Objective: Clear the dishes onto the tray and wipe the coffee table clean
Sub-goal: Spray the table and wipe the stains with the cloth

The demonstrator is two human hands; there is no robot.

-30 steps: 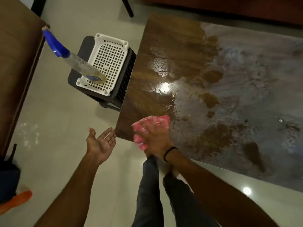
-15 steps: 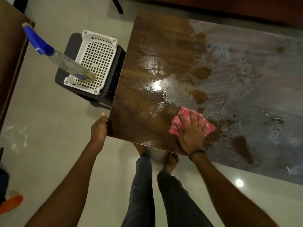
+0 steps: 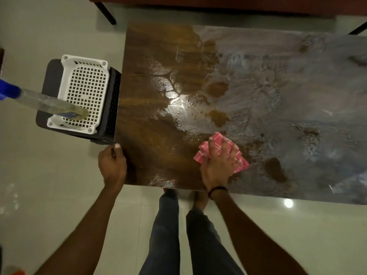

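Observation:
The brown coffee table point(image 3: 151, 80) fills the upper right; its left part is glossy and wet, its right part is covered in a grey foamy film. My right hand point(image 3: 218, 161) presses flat on a pink checked cloth point(image 3: 241, 162) near the table's front edge. My left hand point(image 3: 112, 163) grips the table's front left corner. A white perforated tray point(image 3: 65, 80) sits on a dark stool point(image 3: 112, 108) to the left of the table. No dishes are in sight.
A clear spray bottle with a blue head point(image 3: 39, 102) stands in the tray, leaning left. Pale tiled floor point(image 3: 49, 195) lies all around. My legs point(image 3: 178, 235) are at the table's front edge. Dark furniture legs point(image 3: 105, 11) stand at the back.
My right hand has slid the cloth to the right along the front edge. My left hand went from open in the air to gripping the table corner.

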